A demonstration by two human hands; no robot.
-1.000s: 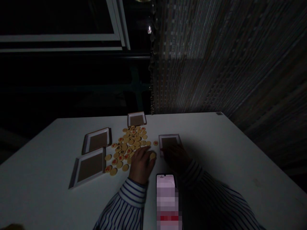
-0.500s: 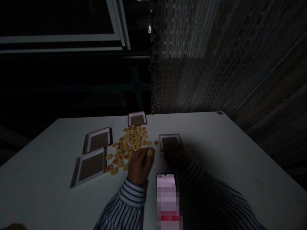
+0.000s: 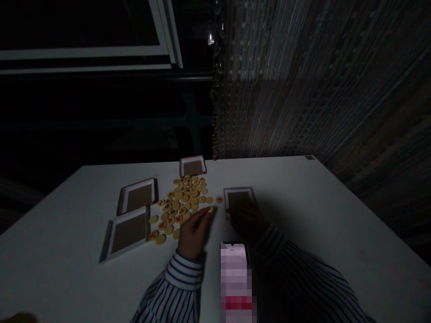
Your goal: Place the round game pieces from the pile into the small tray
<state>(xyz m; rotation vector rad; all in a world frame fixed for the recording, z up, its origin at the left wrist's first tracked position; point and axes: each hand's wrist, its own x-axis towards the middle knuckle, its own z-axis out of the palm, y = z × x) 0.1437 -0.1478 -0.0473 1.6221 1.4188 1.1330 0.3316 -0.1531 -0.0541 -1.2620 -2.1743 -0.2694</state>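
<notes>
Between the thumb and fingertips of my left hand (image 3: 192,234) a round wooden Chinese chess piece (image 3: 211,209) is pinched, tilted nearly edge-on. Just left of and beyond that hand lies a spread of similar Chinese chess pieces (image 3: 176,204), some showing red or black characters, others blank. My right hand (image 3: 248,223) rests at the near part of a shallow light-rimmed tray (image 3: 225,198), covering part of it. Deep shadow hides its fingers, so whether they hold anything is unclear. One red-marked piece (image 3: 219,199) lies alone beside this tray's left rim.
Two more shallow trays, one brown-edged (image 3: 123,197) and one white-edged (image 3: 107,240), lie left of the pieces. A further tray (image 3: 181,167) sits at the far side of the white table (image 3: 303,202). A lit phone (image 3: 234,264) lies between my forearms. Beyond hangs a string curtain (image 3: 269,89).
The piece in my left hand has turned from face-on to nearly edge-on, and the fingers have straightened around it. My right hand stays at the tray with little visible movement.
</notes>
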